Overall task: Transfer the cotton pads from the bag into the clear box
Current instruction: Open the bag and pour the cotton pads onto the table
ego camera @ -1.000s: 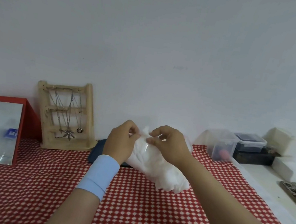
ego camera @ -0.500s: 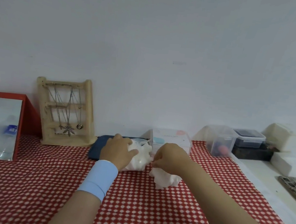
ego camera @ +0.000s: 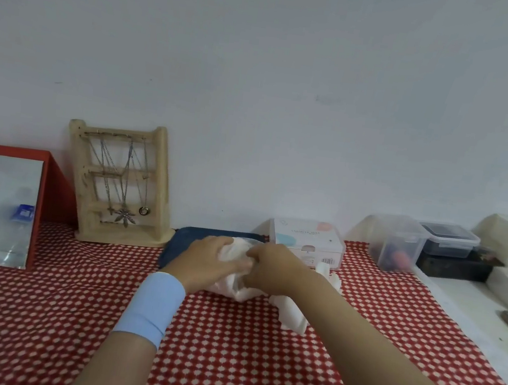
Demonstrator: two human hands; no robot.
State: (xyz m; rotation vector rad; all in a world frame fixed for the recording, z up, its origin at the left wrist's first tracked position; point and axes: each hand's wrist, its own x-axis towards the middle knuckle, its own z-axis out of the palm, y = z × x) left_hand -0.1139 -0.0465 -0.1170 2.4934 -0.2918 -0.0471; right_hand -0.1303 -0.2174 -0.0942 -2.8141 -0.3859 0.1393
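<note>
Over on red-checked counter [ego camera: 223,366] by plain white wall [ego camera: 259,96], gripping crumpled white plastic bag [ego camera: 234,248] with left hand [ego camera: 205,258] and right hand [ego camera: 271,270].

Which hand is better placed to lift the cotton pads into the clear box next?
Probably the right hand: it grips the bag on the side nearest the clear box, just behind it. The left hand can steady the bag.

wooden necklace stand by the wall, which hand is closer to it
Left. The left hand grips the white plastic bag to the right of the wooden necklace stand; the right hand grips the bag farther right.
</note>
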